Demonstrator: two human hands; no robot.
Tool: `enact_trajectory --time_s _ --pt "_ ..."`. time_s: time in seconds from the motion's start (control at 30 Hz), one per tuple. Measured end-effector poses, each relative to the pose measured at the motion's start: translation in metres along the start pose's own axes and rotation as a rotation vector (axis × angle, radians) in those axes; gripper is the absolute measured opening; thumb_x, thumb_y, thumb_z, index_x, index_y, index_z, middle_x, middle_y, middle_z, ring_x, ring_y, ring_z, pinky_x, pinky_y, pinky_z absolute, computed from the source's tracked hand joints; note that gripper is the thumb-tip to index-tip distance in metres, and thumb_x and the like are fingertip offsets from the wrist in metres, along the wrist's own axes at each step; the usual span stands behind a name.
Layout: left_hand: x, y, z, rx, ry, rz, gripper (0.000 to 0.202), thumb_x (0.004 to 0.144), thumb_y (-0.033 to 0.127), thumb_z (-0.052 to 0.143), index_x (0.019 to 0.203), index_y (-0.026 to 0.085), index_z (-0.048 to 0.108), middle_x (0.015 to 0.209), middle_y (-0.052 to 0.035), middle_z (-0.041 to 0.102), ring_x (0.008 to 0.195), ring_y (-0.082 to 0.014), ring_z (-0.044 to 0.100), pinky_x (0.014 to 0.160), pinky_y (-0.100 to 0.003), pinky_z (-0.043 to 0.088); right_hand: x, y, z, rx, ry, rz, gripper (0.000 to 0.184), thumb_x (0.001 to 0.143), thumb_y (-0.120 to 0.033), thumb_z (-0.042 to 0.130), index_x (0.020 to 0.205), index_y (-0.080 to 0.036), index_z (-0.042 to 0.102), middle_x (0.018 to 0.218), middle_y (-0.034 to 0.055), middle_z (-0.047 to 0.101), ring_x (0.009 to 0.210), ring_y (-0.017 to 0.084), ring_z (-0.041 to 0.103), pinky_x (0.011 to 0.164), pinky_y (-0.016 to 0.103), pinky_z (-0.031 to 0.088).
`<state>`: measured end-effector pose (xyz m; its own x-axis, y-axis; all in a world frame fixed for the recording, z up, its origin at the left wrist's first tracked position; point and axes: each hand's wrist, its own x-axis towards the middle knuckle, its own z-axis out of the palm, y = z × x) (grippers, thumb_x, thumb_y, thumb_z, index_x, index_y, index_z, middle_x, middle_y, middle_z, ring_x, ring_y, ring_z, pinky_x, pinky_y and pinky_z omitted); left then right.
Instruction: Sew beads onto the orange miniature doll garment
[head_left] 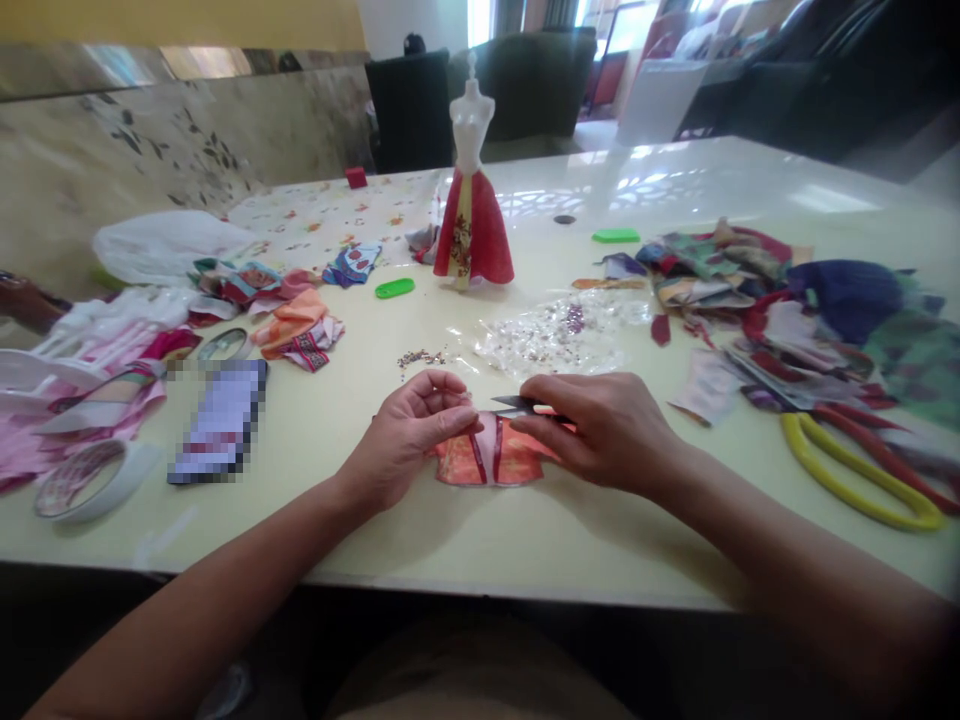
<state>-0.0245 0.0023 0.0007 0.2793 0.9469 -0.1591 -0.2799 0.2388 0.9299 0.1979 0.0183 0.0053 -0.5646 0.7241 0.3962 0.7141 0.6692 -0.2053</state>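
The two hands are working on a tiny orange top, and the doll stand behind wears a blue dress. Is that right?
Not quite: the dress on the doll stand is red, not blue, as the head view shows. The rest holds: the left hand pinches the tiny orange top and the right hand holds small black snips at it.

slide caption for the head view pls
Left hand pinches an orange-and-red fabric garment while right hand holds dark metal snips over a pale yellow table.
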Motion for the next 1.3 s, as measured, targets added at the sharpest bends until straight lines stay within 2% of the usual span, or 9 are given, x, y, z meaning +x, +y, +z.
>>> enact_trajectory --time_s 0.23,0.6,0.97,1.13,1.3 --pt "-0.0001 -0.0005 -0.0028 -0.008 0.004 -0.013 0.02 0.079 0.015 0.072 0.092 0.015 0.057 0.079 0.002 0.061 0.074 -0.0096 0.067 0.073 -0.019 0.052 -0.0018 -0.0024 0.0015 0.015 0.049 -0.048 0.032 0.093 -0.047 0.047 0.087 -0.018 0.061 0.067 -0.0006 0.063 0.056 0.01 0.051 0.053 0.026 0.023" --pt "-0.0007 -0.0006 -0.0027 -0.004 -0.026 -0.008 0.018 0.08 0.017 0.071 0.086 0.015 0.054 0.079 0.0007 0.065 0.077 -0.0104 0.068 0.077 -0.021 0.053 -0.0007 -0.0036 0.0015 0.011 0.003 -0.028 0.034 0.094 -0.048 0.045 0.087 -0.019 0.061 0.068 0.0001 0.063 0.056 0.01 0.05 0.053 0.026 0.023" --pt "-0.0009 -0.0032 -0.0013 0.013 -0.011 0.002 0.019 0.083 0.021 0.069 0.095 0.017 0.054 0.084 -0.0004 0.067 0.084 -0.0132 0.069 0.082 -0.025 0.052 -0.0019 -0.0051 0.0002 0.021 0.027 -0.021 0.036 0.093 -0.05 0.046 0.086 -0.018 0.061 0.067 -0.0002 0.062 0.054 0.01 0.047 0.053 0.026 0.023" --pt "-0.0014 -0.0025 -0.0011 0.064 0.001 0.033 0.021 0.079 0.017 0.072 0.091 0.016 0.054 0.083 0.0006 0.065 0.081 -0.0117 0.068 0.076 -0.021 0.051 -0.0019 -0.0053 0.0007 0.019 0.028 -0.031 0.036 0.094 -0.049 0.044 0.086 -0.018 0.062 0.067 -0.0003 0.062 0.054 0.01 0.047 0.053 0.025 0.023" --pt "-0.0009 -0.0019 -0.0018 0.078 0.029 0.028 0.021 0.077 0.015 0.073 0.085 0.015 0.053 0.082 -0.0006 0.067 0.078 -0.012 0.068 0.074 -0.022 0.052 -0.0023 -0.0057 0.0005 0.013 0.012 -0.042 0.036 0.094 -0.049 0.044 0.087 -0.018 0.062 0.068 0.0003 0.063 0.056 0.011 0.05 0.053 0.026 0.023"
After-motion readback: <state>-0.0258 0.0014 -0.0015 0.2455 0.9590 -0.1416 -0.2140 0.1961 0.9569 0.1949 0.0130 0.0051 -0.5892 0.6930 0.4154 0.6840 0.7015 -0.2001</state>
